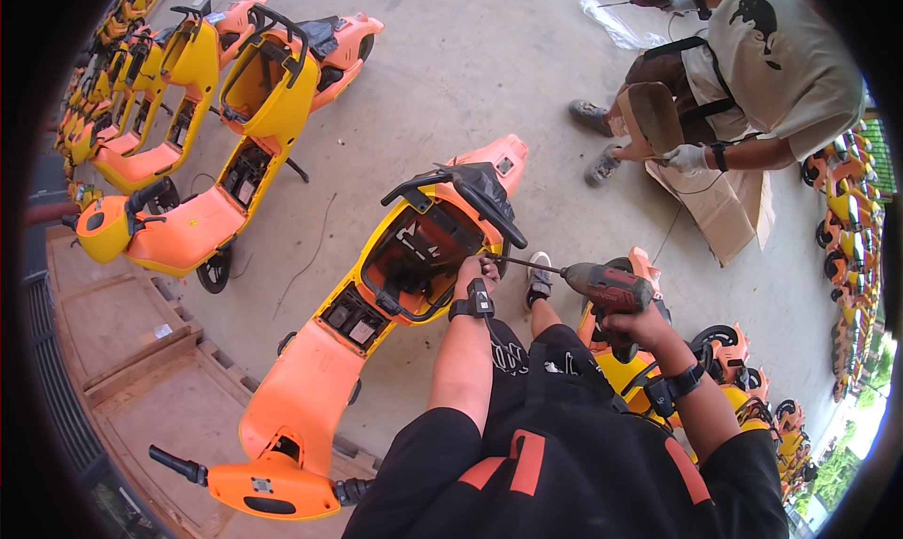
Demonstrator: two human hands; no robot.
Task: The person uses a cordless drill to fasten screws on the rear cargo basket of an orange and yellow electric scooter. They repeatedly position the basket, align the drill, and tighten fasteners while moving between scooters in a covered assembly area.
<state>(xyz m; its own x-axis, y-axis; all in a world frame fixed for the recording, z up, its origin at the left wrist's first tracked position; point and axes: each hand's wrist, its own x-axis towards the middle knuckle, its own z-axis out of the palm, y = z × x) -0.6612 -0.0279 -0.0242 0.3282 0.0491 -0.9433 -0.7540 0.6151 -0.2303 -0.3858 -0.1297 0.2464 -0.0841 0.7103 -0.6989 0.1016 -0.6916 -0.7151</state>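
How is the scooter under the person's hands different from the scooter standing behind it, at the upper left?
The near scooter is touched by the left hand, and the red drill in the right hand points at it; the far scooter stands alone. The near scooter's footboard is orange, the far scooter's yellow. Both have open seat compartments.

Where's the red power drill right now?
In the head view, right of centre: the red power drill is in the right hand, its bit reaching the orange scooter by the left hand.

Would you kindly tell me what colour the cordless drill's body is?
The cordless drill in the right hand is dark red and black, seen in the head view.
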